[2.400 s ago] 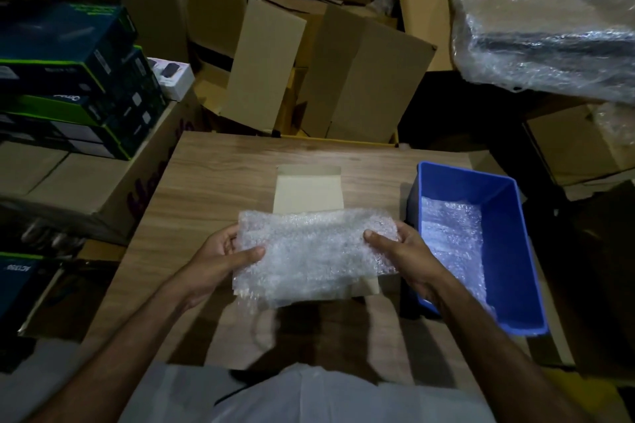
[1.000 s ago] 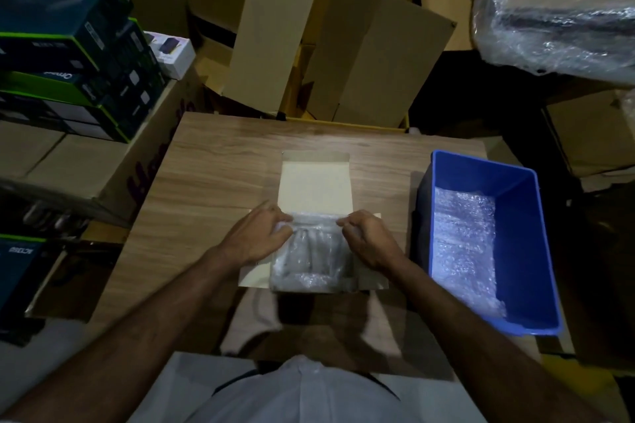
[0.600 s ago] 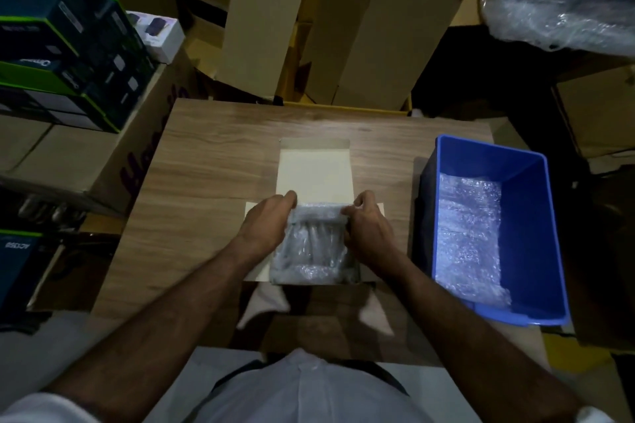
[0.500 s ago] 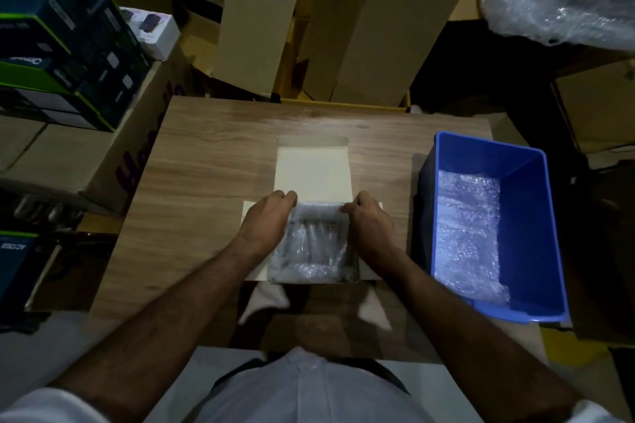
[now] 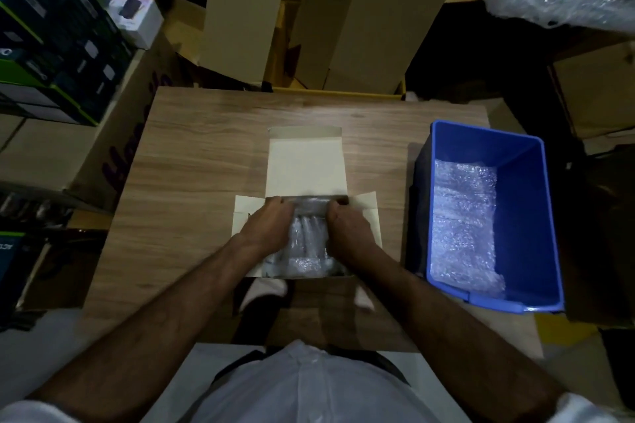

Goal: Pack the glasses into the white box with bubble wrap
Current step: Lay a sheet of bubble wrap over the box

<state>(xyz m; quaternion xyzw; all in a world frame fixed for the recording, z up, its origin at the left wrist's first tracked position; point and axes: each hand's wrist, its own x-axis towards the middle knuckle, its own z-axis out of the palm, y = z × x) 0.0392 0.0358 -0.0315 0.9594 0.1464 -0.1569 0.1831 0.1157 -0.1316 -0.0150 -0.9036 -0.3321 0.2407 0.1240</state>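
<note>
While the white box lies open, left hand and right hand press bubble wrap inside, fingers curled

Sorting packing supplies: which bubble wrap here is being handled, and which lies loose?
The bubble wrap in the white box is pressed by the left hand and right hand. The sheet in the blue bin lies untouched.
</note>
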